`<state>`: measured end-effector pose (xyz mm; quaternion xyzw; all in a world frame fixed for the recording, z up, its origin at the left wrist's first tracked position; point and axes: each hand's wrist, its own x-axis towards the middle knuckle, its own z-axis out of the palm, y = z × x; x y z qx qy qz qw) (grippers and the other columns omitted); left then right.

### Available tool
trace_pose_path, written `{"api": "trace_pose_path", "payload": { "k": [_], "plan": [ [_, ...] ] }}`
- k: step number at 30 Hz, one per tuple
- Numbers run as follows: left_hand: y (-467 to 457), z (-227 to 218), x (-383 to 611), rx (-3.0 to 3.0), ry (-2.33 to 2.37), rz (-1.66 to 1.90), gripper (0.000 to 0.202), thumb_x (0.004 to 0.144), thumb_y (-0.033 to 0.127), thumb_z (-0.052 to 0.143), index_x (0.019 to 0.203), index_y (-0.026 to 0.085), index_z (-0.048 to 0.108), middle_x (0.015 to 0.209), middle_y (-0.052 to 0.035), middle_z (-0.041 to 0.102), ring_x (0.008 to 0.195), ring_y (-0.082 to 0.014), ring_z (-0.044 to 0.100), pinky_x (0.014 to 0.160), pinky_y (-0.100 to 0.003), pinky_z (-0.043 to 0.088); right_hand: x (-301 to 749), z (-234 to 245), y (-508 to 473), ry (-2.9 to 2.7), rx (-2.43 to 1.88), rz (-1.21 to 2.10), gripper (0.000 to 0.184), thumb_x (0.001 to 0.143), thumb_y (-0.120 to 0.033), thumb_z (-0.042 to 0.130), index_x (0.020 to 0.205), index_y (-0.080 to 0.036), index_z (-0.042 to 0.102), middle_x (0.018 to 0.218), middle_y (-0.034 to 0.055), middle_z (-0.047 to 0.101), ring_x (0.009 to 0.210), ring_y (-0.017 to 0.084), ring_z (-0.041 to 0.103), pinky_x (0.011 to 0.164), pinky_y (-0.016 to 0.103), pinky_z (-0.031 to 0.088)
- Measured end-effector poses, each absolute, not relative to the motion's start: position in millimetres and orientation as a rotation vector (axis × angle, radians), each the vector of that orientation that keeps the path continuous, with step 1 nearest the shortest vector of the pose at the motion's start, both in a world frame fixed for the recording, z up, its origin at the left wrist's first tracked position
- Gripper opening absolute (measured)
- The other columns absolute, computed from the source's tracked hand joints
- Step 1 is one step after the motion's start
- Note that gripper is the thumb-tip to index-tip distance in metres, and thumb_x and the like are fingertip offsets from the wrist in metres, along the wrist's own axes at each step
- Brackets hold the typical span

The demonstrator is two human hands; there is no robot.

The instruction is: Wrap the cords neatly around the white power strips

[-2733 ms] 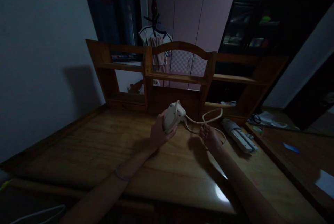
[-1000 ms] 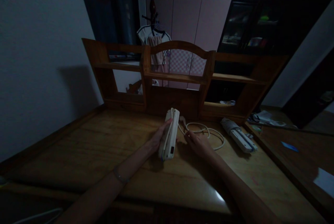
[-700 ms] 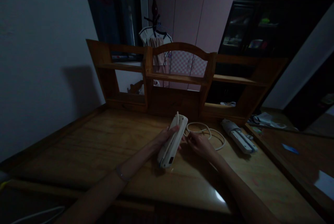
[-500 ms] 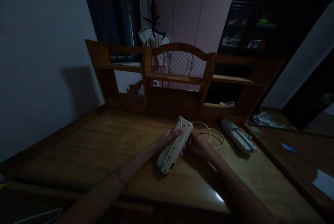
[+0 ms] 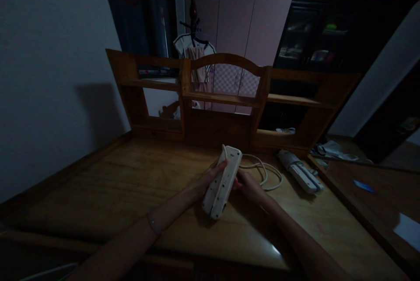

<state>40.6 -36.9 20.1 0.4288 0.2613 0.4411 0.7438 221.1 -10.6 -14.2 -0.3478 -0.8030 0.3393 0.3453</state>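
A white power strip [image 5: 226, 185] is tilted above the desk, its screwed underside towards me and its upper end pointing away. Wrapped around it from the left side, my left hand [image 5: 210, 178] has its thumb over the near face. A white cord [image 5: 269, 167] runs lengthwise over the strip, and its loose loops lie on the desk behind and to the right. My right hand [image 5: 248, 184] is closed against the strip's right side. Its fingertips are partly hidden behind the strip, so what they grip does not show.
A second white power strip [image 5: 300, 174], bundled with its cord, lies to the right on the wooden desk [image 5: 131, 193]. Along the desk's far edge stands a wooden shelf rack [image 5: 226, 97]. A wall [image 5: 59, 75] rises at the left; another brown surface [image 5: 354, 202] adjoins at the right.
The power strip has turned a little more upright, its lower end shifting right. My right hand has moved slightly lower, with its fingers further behind the strip.
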Motion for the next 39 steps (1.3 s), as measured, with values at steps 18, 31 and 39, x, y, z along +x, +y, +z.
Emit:
{"api": "trace_pose_path", "payload": {
  "k": [18, 31, 39],
  "plan": [
    [-10, 18, 17, 0.934, 0.922, 1.112, 0.055, 0.074, 0.06, 0.064, 0.104, 0.014, 0.057, 0.078, -0.0101, 0.07, 0.061, -0.0197, 0.067, 0.048, -0.026, 0.054, 230, 1, -16, -2.275, -1.215, -0.116, 0.028, 0.098, -0.036, 0.039, 0.087, -0.02, 0.059, 0.071, 0.0032, 0.065, 0.062, 0.015, 0.059, 0.055, 0.025, 0.025],
    [-10, 47, -1, 1.722, 1.336, 1.313, 0.049, 0.073, 0.056, 0.065, 0.105, 0.019, 0.061, 0.091, -0.0036, 0.066, 0.079, -0.0185, 0.061, 0.069, -0.024, 0.046, 229, 18, -31, -2.076, -1.101, -0.229, 0.028, 0.094, -0.039, 0.049, 0.08, -0.018, 0.061, 0.073, 0.0046, 0.066, 0.063, 0.013, 0.057, 0.059, 0.024, 0.03],
    [-26, 47, 14, 2.237, 1.59, 1.091, 0.037, 0.079, 0.055, 0.06, 0.101, 0.025, 0.057, 0.09, -0.0019, 0.061, 0.082, -0.0191, 0.059, 0.075, -0.026, 0.042, 222, 12, -36, -2.139, -1.01, -0.103, 0.029, 0.093, -0.039, 0.049, 0.076, -0.018, 0.06, 0.071, 0.0036, 0.064, 0.064, 0.012, 0.056, 0.063, 0.022, 0.035]
  ]
}}
